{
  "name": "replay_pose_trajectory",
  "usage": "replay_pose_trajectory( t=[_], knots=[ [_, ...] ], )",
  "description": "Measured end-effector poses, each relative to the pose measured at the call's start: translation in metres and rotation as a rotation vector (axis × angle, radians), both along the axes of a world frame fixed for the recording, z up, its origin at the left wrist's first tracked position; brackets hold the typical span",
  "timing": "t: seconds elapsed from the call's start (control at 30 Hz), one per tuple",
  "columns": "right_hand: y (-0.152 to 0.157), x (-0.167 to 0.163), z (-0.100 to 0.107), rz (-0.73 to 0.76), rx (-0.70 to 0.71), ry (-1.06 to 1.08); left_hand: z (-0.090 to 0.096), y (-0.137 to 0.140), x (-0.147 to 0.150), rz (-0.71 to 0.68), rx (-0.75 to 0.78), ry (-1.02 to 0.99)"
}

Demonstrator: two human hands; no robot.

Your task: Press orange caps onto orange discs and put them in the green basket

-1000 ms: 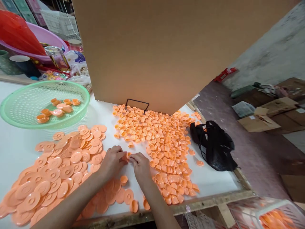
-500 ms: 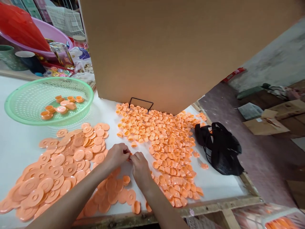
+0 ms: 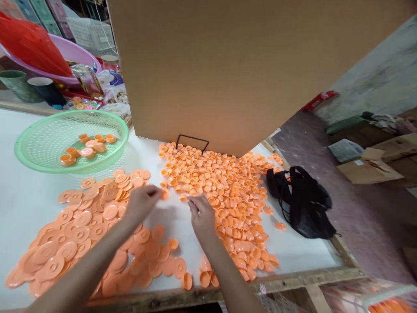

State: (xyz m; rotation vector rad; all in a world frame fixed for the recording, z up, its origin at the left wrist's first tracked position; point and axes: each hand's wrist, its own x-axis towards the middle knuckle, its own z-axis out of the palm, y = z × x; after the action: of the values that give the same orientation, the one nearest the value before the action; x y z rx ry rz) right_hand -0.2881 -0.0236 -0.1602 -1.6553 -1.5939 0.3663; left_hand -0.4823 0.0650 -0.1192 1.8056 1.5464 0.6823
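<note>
Orange plates (image 3: 68, 251) are lying by the near edge of the worktop (image 3: 295, 256). The left hand (image 3: 142, 202) is gripping a small orange piece (image 3: 165, 194) above the middle. The right hand (image 3: 202, 214) is hovering by orange cups (image 3: 228, 184); I cannot tell its grip.

Hands, 2, bare: left hand (image 3: 142, 203) and right hand (image 3: 202, 215), each with slim fingers whose finer detail is blurred. Forearms, 2: left forearm (image 3: 93, 256) and right forearm (image 3: 224, 265), both uncovered up to the lower edge of view, smooth in outline; each is slender and narrows toward the wrist.
</note>
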Motion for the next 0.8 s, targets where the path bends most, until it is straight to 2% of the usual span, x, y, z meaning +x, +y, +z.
replay_pose_trajectory(
  t=[0.07, 0.13, 0.17, 0.2, 0.23, 0.3, 0.37, 0.4, 0.43, 0.5, 0.57, 0.67, 0.7, 0.73, 0.8],
  knots=[
    [0.015, 0.001, -0.002, -0.06, -0.035, -0.063, 0.031, 0.034, -0.04, 0.247, 0.126, 0.001],
    [0.028, 0.0, -0.009, -0.063, -0.13, -0.124, 0.055, 0.068, -0.077, 0.512, 0.245, 0.068],
    [0.031, -0.001, -0.013, -0.071, -0.161, -0.13, 0.062, 0.078, -0.09, 0.567, 0.283, 0.123],
    [0.032, -0.001, -0.016, -0.087, -0.169, -0.109, 0.065, 0.081, -0.097, 0.543, 0.316, 0.171],
    [0.03, -0.001, -0.019, -0.106, -0.161, -0.063, 0.062, 0.076, -0.098, 0.444, 0.329, 0.203],
    [0.018, 0.002, -0.021, -0.156, -0.146, 0.092, 0.043, 0.044, -0.082, 0.043, 0.28, 0.191],
    [-0.003, 0.009, -0.018, -0.213, -0.175, 0.269, 0.012, -0.005, -0.05, -0.428, 0.119, 0.091],
    [-0.015, 0.013, -0.014, -0.235, -0.203, 0.337, -0.003, -0.029, -0.031, -0.618, 0.048, 0.075],
    [-0.027, 0.016, -0.009, -0.251, -0.238, 0.394, -0.017, -0.049, -0.013, -0.716, 0.016, 0.104],
    [-0.05, 0.019, 0.002, -0.258, -0.319, 0.471, -0.038, -0.072, 0.015, -0.795, 0.0, 0.172],
    [-0.069, 0.017, 0.012, -0.212, -0.423, 0.499, -0.047, -0.073, 0.031, -0.745, 0.048, 0.212],
    [-0.087, 0.006, 0.016, -0.063, -0.574, 0.463, -0.044, -0.061, 0.034, -0.602, 0.163, 0.223],
    [-0.09, 0.003, 0.014, -0.032, -0.604, 0.444, -0.041, -0.06, 0.032, -0.594, 0.197, 0.226],
    [-0.092, 0.0, 0.012, -0.029, -0.618, 0.425, -0.038, -0.062, 0.029, -0.625, 0.219, 0.223],
    [-0.092, 0.0, 0.008, -0.102, -0.597, 0.403, -0.035, -0.075, 0.023, -0.785, 0.218, 0.202]
  ],
)
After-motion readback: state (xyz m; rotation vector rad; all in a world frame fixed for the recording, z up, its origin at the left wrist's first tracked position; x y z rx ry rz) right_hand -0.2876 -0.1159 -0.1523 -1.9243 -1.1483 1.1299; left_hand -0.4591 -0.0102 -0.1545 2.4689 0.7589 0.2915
